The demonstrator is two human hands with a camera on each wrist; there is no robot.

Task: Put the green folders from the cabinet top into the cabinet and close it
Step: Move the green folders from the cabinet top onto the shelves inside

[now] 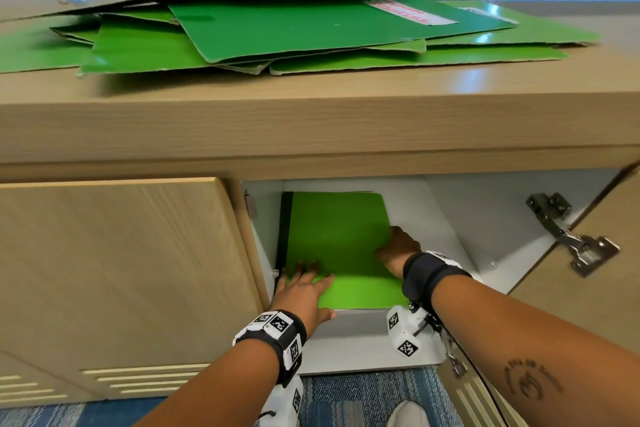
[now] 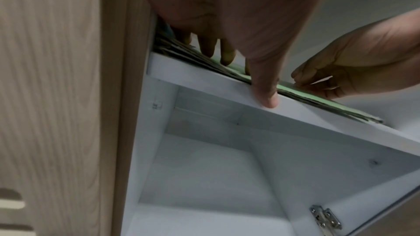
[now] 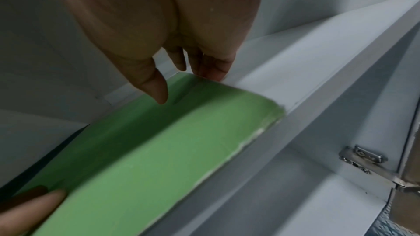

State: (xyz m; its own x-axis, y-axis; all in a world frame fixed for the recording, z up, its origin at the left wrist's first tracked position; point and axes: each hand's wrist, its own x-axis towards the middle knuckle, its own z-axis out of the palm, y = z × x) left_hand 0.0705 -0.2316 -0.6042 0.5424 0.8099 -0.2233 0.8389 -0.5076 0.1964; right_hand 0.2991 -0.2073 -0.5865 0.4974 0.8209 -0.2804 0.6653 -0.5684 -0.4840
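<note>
A loose pile of green folders (image 1: 277, 31) lies on the wooden cabinet top (image 1: 311, 121). Below it, in the open cabinet, a stack of green folders (image 1: 339, 239) rests flat on a white shelf (image 1: 363, 333). My left hand (image 1: 311, 288) lies flat on the stack's near left corner with its fingers straight, and its thumb (image 2: 265, 96) hangs over the shelf's front edge. My right hand (image 1: 394, 243) holds the stack's right edge. Its fingers (image 3: 211, 67) reach down beside the edge and its thumb is over the top sheet (image 3: 159, 159).
The right cabinet door (image 1: 588, 305) stands open on a metal hinge (image 1: 571, 243). The left door (image 1: 121, 270) is closed. Under the shelf is another white compartment (image 2: 204, 168). Blue carpet (image 1: 346, 399) covers the floor below.
</note>
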